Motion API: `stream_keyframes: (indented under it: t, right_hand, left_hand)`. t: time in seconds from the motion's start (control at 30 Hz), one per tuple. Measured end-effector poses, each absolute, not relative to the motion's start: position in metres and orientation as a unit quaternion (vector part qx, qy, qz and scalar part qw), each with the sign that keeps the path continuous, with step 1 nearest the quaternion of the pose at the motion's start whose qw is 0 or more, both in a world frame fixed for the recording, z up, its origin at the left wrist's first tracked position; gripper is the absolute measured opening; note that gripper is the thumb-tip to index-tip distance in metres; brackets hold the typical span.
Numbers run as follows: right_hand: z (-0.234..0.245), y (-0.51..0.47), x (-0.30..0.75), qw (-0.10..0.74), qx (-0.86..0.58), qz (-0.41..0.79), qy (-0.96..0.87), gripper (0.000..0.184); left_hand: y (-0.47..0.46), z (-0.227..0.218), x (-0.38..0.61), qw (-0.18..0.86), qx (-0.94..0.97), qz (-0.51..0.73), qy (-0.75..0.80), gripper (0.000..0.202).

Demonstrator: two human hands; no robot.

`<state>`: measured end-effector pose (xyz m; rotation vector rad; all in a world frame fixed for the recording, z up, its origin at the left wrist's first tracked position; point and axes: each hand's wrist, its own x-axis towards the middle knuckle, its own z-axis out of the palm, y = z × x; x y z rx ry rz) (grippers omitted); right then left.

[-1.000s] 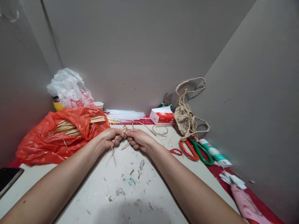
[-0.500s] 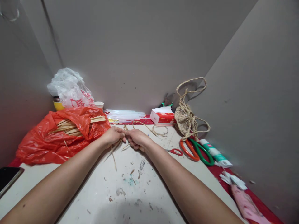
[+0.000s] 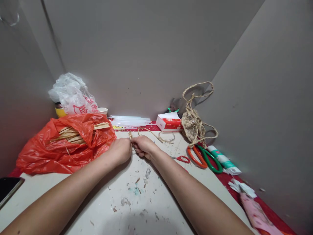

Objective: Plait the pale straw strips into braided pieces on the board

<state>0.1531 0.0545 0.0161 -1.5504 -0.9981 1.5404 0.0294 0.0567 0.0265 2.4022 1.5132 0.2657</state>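
Observation:
Both hands meet over the far middle of the white board (image 3: 127, 215). My left hand (image 3: 121, 150) is closed, back turned to me, its fingers mostly hidden on the far side. My right hand (image 3: 143, 146) pinches with thumb and forefinger right beside it. Between them they hold a thin tan straw cord (image 3: 130, 134), whose knotted end pokes up above the fingertips. Most of the cord is covered by the hands. A braided length of cord (image 3: 149, 130) lies behind my right hand and curls to the right.
At left, a red plastic bag (image 3: 46, 147) holds tan strips; a phone (image 3: 9, 189) lies nearer. Glue sticks (image 3: 129, 120) and a red-white box (image 3: 168, 122) line the wall. At right are a braided cord bundle (image 3: 193, 125), red-handled scissors (image 3: 183, 159), large orange-and-green-handled scissors (image 3: 212, 160) and a tube (image 3: 223, 160).
My left hand has rolled over, and its fingers are now curled out of sight. The loose strands that hung below the hands are now mostly hidden. My right hand keeps its pinch.

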Motion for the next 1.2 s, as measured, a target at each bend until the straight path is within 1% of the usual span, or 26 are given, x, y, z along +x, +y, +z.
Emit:
stream_keyframes:
  t: [0.07, 0.13, 0.23, 0.37, 0.47, 0.5, 0.57, 0.67, 0.7, 0.77, 0.83, 0.87, 0.93, 1.0, 1.13, 1.2]
  right_hand:
    - [0.017, 0.054, 0.153, 0.360, -0.600, 0.602, -0.385, 0.027]
    - [0.017, 0.054, 0.154, 0.358, -0.597, 0.606, -0.386, 0.024]
    - [0.017, 0.054, 0.154, 0.352, -0.588, 0.617, -0.387, 0.016]
    - [0.019, 0.052, 0.156, 0.341, -0.571, 0.642, -0.381, 0.017]
    - [0.021, 0.050, 0.158, 0.331, -0.556, 0.661, -0.379, 0.021]
    - [0.020, 0.050, 0.159, 0.328, -0.552, 0.666, -0.380, 0.021]
    - [0.018, 0.050, 0.160, 0.323, -0.543, 0.675, -0.381, 0.021]
    - [0.012, 0.052, 0.161, 0.324, -0.535, 0.685, -0.375, 0.021]
    - [0.011, 0.053, 0.161, 0.323, -0.535, 0.686, -0.373, 0.021]
    - [0.009, 0.053, 0.161, 0.319, -0.538, 0.685, -0.373, 0.021]
    - [0.008, 0.053, 0.160, 0.316, -0.538, 0.684, -0.378, 0.021]
    - [0.008, 0.052, 0.160, 0.315, -0.539, 0.682, -0.380, 0.020]
    - [0.008, 0.052, 0.160, 0.313, -0.542, 0.678, -0.386, 0.019]
    - [0.007, 0.052, 0.161, 0.307, -0.548, 0.674, -0.389, 0.020]
    - [0.005, 0.052, 0.161, 0.304, -0.545, 0.678, -0.389, 0.022]
    - [0.007, 0.050, 0.159, 0.305, -0.548, 0.679, -0.382, 0.024]
  left_hand:
    - [0.048, 0.020, 0.033, 0.155, 0.833, 0.107, 0.520, 0.018]
    - [0.040, 0.017, 0.037, 0.162, 0.841, 0.112, 0.504, 0.017]
    - [0.025, 0.024, 0.042, 0.143, 0.870, 0.052, 0.470, 0.020]
    - [-0.010, 0.057, 0.037, 0.137, 0.916, -0.095, 0.364, 0.022]
    - [-0.041, 0.090, 0.021, 0.172, 0.927, -0.139, 0.303, 0.027]
    - [-0.050, 0.099, 0.014, 0.182, 0.929, -0.134, 0.295, 0.027]
    - [-0.060, 0.112, -0.002, 0.200, 0.925, -0.087, 0.311, 0.027]
    - [-0.053, 0.118, -0.034, 0.205, 0.894, 0.037, 0.396, 0.025]
    - [-0.044, 0.118, -0.047, 0.194, 0.877, 0.076, 0.433, 0.025]
    - [-0.022, 0.115, -0.075, 0.133, 0.839, 0.140, 0.509, 0.025]
    - [-0.001, 0.112, -0.103, 0.059, 0.800, 0.186, 0.568, 0.017]
    - [0.007, 0.110, -0.115, 0.036, 0.778, 0.190, 0.597, 0.013]
    - [0.016, 0.104, -0.132, 0.014, 0.740, 0.167, 0.652, 0.010]
    - [0.016, 0.096, -0.137, 0.043, 0.737, 0.137, 0.660, 0.014]
    - [0.001, 0.073, -0.123, 0.144, 0.762, 0.092, 0.625, 0.026]
    - [-0.005, 0.063, -0.113, 0.136, 0.767, 0.086, 0.622, 0.025]
